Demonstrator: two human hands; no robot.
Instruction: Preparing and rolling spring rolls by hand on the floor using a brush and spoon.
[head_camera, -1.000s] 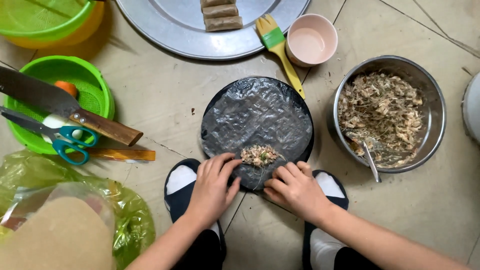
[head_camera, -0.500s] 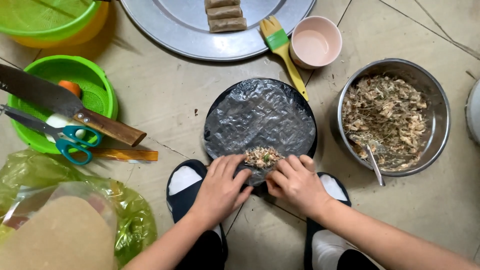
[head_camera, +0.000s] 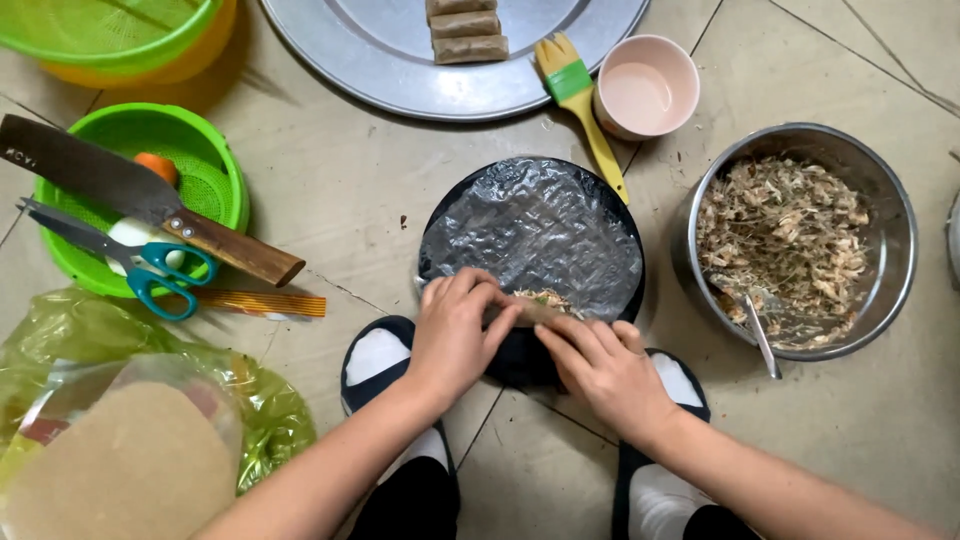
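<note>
wrapper: rice paper (head_camera: 535, 235) is lying flat on the black plate (head_camera: 632, 290), stretching away from the fingers
filling: the little heap (head_camera: 543, 297) is sitting right at the fingertips, long axis running left-right
left hand (head_camera: 455, 335): fingers are curling over, pinching the near edge
right hand (head_camera: 605, 365): fingers are pressing the fold down, equally close

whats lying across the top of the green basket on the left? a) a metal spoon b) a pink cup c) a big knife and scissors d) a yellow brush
c: a big knife with a wooden handle and teal-handled scissors lie across the rim of the green basket, away from both hands.
</note>
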